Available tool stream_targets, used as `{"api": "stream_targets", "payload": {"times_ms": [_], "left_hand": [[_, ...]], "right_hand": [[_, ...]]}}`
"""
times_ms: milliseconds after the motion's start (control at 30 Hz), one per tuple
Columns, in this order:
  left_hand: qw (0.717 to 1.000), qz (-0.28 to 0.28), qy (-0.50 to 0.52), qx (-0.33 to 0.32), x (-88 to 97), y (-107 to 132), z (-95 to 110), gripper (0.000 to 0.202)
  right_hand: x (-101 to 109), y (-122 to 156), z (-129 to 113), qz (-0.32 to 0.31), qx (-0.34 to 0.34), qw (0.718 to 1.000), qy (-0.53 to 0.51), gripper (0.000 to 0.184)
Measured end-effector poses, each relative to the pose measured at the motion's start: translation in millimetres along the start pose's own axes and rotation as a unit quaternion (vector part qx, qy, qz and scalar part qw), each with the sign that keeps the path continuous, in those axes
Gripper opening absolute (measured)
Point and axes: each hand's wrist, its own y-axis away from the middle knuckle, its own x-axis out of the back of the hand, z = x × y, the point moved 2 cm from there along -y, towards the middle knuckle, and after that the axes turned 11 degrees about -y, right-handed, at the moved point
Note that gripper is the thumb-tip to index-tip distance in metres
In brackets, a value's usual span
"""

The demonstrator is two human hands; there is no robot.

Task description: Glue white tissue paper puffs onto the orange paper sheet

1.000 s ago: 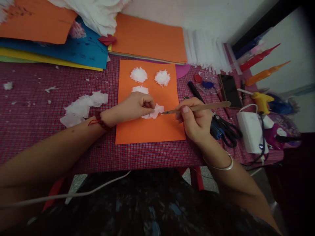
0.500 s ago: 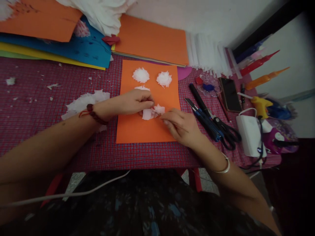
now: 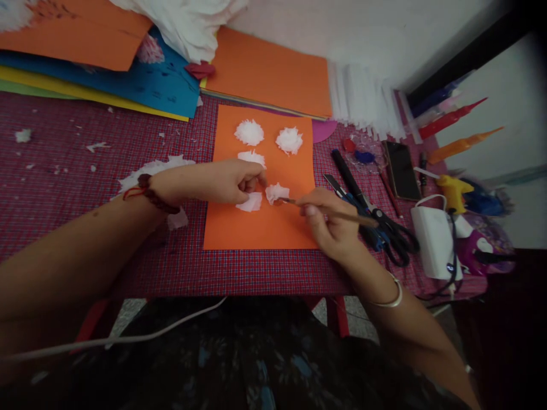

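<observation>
An orange card sheet (image 3: 260, 228) lies on the checked red tablecloth (image 3: 64, 182). Three fluffy white tissue flowers (image 3: 249, 132) are on its upper half. Lower down lie a flat white tissue piece (image 3: 251, 202) and a small crumpled tissue tuft (image 3: 276, 192). My left hand (image 3: 233, 181) rests curled on the card, fingertips pinched just above the flat piece; whether it grips it is unclear. My right hand (image 3: 331, 225) holds a thin wooden stick (image 3: 337, 215) like a pen, its tip touching the tuft.
Scissors (image 3: 395, 236), a blue cutter and a black pen lie right of the card. Farther right are a phone (image 3: 401, 162), a white box, a yellow glue gun (image 3: 453, 191) and glue bottles. Stacked coloured sheets (image 3: 265, 71) and white tissue line the back. More tissue lies under my left wrist.
The stick, hidden half a second ago, shows again in my right hand, its tip on the tuft. The tissue now lies as two pieces. My left hand has drawn back slightly.
</observation>
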Motion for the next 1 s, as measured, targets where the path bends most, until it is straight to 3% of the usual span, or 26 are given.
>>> {"api": "stream_targets", "payload": {"times_ms": [67,133,400,633,1000], "left_hand": [[1.000,-0.004,-0.019,0.012,6.9,5.7,-1.4,0.044],[1.000,-0.008,-0.025,0.016,12.2,10.1,-1.1,0.044],[0.996,-0.080,0.017,-0.019,6.3,7.4,-9.7,0.022],[0.993,-0.043,0.105,-0.043,8.8,9.0,-3.2,0.019],[0.993,-0.034,0.106,-0.024,2.2,3.6,-9.5,0.014]], "right_hand": [[3.9,1.4,5.2,0.064,-0.056,0.994,-0.068,0.019],[4.0,2.0,9.1,0.085,-0.091,0.987,-0.098,0.021],[-2.5,-1.2,7.7,0.021,-0.069,0.993,-0.090,0.020],[0.0,1.4,11.0,0.019,-0.090,0.993,-0.068,0.024],[-5.0,-3.6,9.1,-0.063,-0.010,0.998,-0.007,0.018]]}}
